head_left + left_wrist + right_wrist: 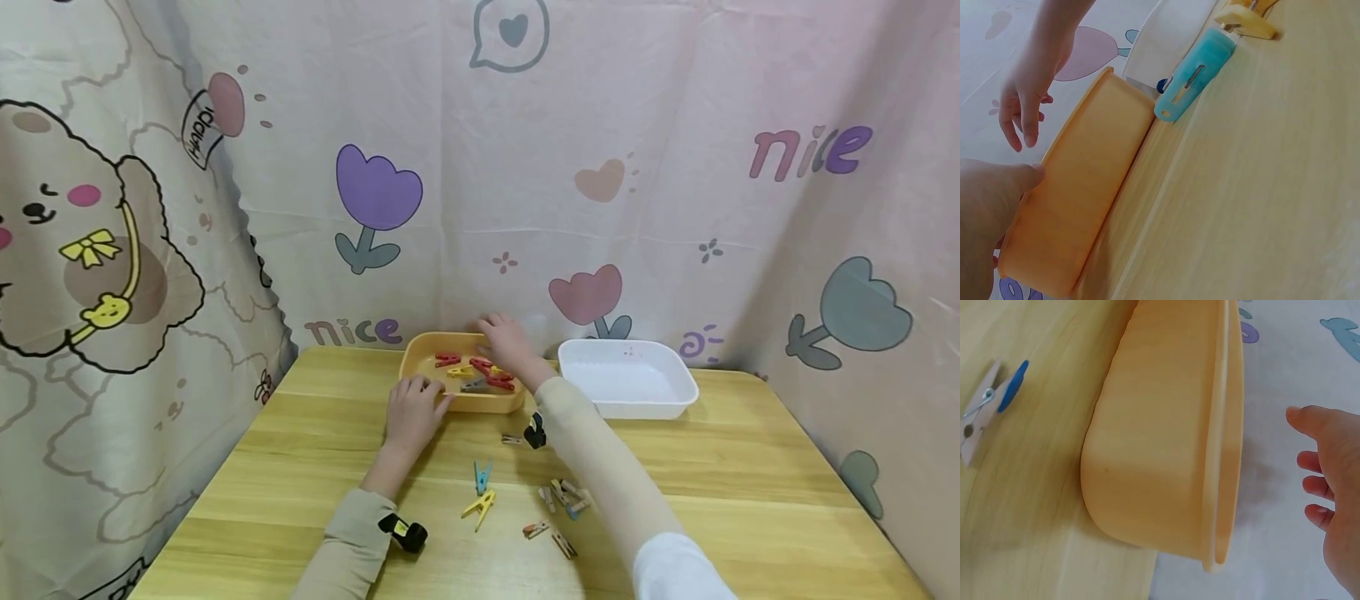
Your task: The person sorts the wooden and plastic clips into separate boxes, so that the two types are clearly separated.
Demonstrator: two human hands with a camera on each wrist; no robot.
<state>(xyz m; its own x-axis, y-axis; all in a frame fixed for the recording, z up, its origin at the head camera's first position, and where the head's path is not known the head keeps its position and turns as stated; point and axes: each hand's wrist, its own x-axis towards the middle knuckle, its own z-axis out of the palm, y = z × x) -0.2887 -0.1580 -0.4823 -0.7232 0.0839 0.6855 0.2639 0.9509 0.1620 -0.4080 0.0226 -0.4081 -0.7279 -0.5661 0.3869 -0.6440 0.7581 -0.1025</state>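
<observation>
An orange plastic basin (480, 403) stands at the back of the table with red, yellow and grey clothespins (480, 364) in it. My left hand (414, 410) grips its front left corner, the thumb (1030, 176) on the outer side at the rim. Over the basin's right end hovers my right hand (510, 343); in the right wrist view its fingers (1319, 487) are loosely bent, apart from the rim, with nothing in them. In front of the basin lie a blue clothespin (482, 478) and a yellow clothespin (480, 508).
To the right of the orange basin stands a white basin (628, 408). Several wooden clothespins (559, 493) lie scattered on the wooden table (750, 483), partly beside my right forearm. A printed curtain (480, 167) hangs right behind the table's back edge.
</observation>
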